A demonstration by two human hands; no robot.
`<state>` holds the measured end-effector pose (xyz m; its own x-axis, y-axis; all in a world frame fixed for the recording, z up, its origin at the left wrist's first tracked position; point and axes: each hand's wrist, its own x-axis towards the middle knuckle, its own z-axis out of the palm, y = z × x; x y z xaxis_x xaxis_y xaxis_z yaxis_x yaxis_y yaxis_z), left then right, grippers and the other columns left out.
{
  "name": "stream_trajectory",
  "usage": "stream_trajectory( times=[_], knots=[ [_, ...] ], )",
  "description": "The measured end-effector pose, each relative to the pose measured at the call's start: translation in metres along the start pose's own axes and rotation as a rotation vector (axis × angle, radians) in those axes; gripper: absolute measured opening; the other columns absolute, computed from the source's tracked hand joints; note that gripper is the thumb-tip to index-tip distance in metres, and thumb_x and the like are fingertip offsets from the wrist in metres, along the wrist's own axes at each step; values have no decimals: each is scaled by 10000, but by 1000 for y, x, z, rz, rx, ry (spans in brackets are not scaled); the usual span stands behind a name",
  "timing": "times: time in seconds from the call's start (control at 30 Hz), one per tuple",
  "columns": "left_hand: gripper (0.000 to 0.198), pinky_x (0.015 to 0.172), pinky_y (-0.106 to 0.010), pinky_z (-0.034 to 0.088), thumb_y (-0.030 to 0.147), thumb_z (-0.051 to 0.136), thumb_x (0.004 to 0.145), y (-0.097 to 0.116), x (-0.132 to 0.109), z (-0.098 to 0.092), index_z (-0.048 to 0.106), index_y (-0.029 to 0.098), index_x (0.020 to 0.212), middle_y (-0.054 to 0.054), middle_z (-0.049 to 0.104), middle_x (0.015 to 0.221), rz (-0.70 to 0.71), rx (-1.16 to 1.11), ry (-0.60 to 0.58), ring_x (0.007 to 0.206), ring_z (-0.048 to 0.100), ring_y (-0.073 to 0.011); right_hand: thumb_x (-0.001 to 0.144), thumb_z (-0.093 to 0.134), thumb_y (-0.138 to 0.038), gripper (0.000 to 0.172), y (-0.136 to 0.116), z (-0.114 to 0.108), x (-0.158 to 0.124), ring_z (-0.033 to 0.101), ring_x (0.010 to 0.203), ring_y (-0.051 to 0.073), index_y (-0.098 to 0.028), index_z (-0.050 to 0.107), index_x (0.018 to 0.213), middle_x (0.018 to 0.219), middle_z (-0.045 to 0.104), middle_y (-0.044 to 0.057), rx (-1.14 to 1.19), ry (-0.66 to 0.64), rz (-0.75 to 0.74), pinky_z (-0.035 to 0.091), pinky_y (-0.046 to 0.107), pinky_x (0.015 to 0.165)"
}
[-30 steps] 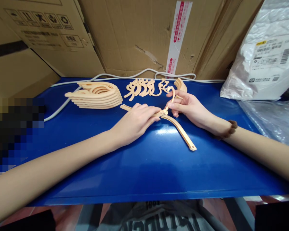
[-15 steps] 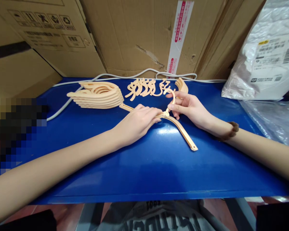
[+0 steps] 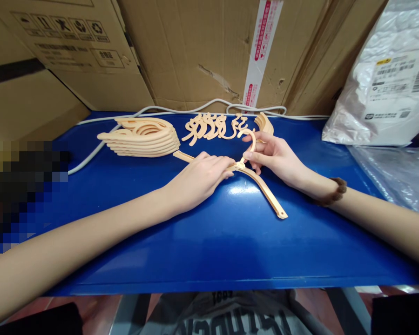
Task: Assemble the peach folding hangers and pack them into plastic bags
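Between my hands is a beige plastic clothes hanger (image 3: 263, 188), its two arms spread and its middle joint uncovered. My left hand (image 3: 204, 179) is closed around the left arm close to the joint, hiding part of it. My right hand (image 3: 274, 151) pinches the curved hanger hook (image 3: 253, 139), whose lower end meets the joint; whether it is locked in, I cannot tell. Behind lie several loose hooks (image 3: 212, 126) in a row. A neat stack of hanger pieces (image 3: 141, 137) sits at the back left, and curved hanger arms (image 3: 264, 123) are partly hidden behind my right hand.
Everything rests on a blue table (image 3: 202, 251). Cardboard boxes (image 3: 188, 51) wall off the back and left. A white cable (image 3: 150, 109) runs along the rear edge. At the right stands a white plastic parcel (image 3: 380, 83) beside clear plastic film (image 3: 398, 172).
Almost nothing differs. Both hands keep their grip on the hanger and its hook, and the view has shifted very slightly.
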<state>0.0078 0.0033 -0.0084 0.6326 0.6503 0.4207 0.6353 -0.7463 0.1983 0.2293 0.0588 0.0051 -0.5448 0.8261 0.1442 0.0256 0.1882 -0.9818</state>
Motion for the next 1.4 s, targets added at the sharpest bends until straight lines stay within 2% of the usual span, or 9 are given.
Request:
stream_trajectory(
  times=[0.43,0.73,0.9,1.1,1.33,1.4],
  knots=[
    [331,783,-352,409,277,334,1082,2,3,0,616,109,1128,-100,728,1129,-42,34,-81,920,676,-254,788,798,-316,513,-3,3,-2,540,516,77,-135,555,1202,719,663,-31,-64,55,-60,466,221,459],
    [322,812,-376,415,272,346,1079,7,6,-4,617,106,1131,-107,719,1139,-120,73,-180,949,674,-270,831,761,-333,482,-7,7,-7,531,489,71,-199,513,1222,806,680,-26,-121,59,-90,464,222,433],
    [325,822,-379,420,274,347,1078,10,9,-7,622,111,1132,-105,715,1133,-159,83,-226,946,665,-272,836,758,-333,500,-8,8,-8,543,513,79,-226,476,1235,829,663,-26,-166,60,-117,412,204,380],
    [338,820,-381,414,275,330,1079,10,8,-8,625,113,1111,-111,716,1096,-173,56,-243,934,663,-270,836,749,-358,516,-11,11,-10,577,560,116,-243,489,1266,857,661,-4,-211,78,-77,432,228,388],
    [339,820,-372,407,274,303,1080,8,7,-7,605,121,1107,-118,720,1080,-163,13,-214,945,673,-258,826,756,-393,570,-12,12,-11,493,458,81,-238,483,1303,829,662,-11,-190,58,-35,414,238,361],
    [326,832,-381,405,278,316,1078,10,7,-8,599,121,1112,-117,720,1083,-174,6,-212,944,673,-261,837,741,-396,579,-11,12,-11,532,495,94,-228,469,1320,837,657,-5,-200,45,-43,426,237,378]
  ],
)
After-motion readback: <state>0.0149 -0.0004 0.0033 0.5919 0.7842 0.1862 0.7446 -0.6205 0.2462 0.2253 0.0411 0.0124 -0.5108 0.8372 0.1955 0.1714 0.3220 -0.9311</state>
